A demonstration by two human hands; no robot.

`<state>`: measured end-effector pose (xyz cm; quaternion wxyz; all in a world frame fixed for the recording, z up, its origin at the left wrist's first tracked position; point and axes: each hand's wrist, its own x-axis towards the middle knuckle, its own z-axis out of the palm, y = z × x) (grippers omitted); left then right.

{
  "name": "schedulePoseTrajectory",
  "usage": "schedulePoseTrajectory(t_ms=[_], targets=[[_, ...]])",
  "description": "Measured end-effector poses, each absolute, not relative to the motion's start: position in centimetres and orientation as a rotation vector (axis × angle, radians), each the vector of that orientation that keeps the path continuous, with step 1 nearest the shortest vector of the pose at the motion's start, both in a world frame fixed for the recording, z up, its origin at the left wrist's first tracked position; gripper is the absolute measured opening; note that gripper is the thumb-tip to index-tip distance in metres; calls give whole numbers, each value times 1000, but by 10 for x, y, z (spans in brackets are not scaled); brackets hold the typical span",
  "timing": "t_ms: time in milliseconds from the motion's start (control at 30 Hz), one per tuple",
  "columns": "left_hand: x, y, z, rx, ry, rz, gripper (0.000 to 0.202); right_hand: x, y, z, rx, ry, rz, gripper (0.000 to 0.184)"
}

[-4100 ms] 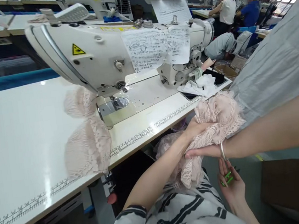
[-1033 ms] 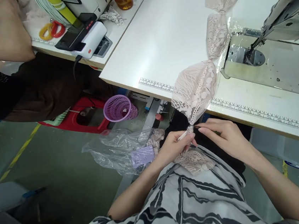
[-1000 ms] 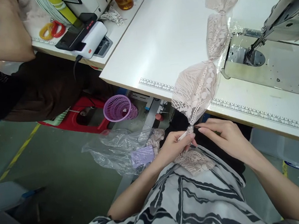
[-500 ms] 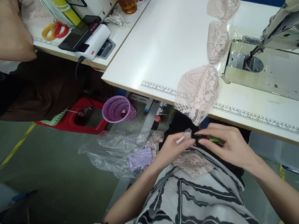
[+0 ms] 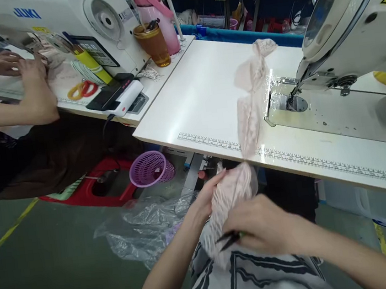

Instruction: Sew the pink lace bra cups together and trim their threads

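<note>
My left hand grips the upper left side of a pale pink lace piece, which hangs over my lap. From there the lace runs up over the table edge in a gathered chain towards the sewing machine. In my right hand, closed and blurred by motion, is a pair of thread snips with dark blades and a bit of green. The blades point left and lie in front of the lower lace; whether they touch it I cannot tell.
The sewing machine stands at right on the white table. A co-worker's arm is at the left table, near scissors and an amber cup. Below are a purple basket, a red stool and a plastic bag.
The lace chain has been pulled down towards me, and my left hand now holds a lace section higher up. My right hand with the snips has moved down and left. The view has tilted up.
</note>
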<state>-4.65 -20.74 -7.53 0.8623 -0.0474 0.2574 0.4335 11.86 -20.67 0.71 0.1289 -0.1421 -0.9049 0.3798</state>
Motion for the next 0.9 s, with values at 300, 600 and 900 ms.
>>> schedulePoseTrajectory(t_ms=[300, 600, 900], targets=[[-17, -166, -5, 418, 501, 951, 35, 107, -272, -30, -541, -2310, 1868, 24], [-18, -244, -42, 470, 763, 902, 25, 177, -196, -5, -1224, -1672, 1638, 43], [-25, -278, -56, 346, 740, 876, 28, 144, -169, -33, -1139, -1697, 1956, 42]])
